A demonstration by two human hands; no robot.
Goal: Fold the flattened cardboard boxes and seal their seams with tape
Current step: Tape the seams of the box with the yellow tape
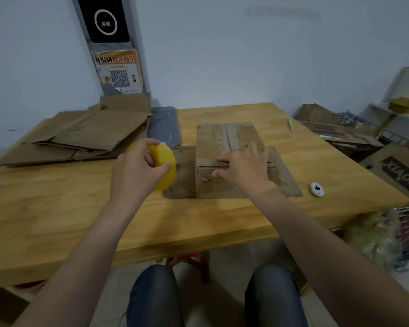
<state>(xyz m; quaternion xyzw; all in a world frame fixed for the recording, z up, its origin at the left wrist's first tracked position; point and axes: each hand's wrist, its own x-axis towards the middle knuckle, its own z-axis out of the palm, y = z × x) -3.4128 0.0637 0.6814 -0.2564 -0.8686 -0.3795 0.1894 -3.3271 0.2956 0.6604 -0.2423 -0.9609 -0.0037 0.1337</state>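
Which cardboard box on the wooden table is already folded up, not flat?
The brown cardboard box standing upright under the right hand. The other cardboard boxes lie flattened in a pile at the left.

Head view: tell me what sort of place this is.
Likely a parcel packing room: flattened cardboard stacked on a wooden table, a QR-code notice on the wall, more used boxes heaped at right.

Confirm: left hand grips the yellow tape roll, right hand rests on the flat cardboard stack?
No. The head view shows the right hand on the folded box, not the stack; the left hand does grip the tape roll.
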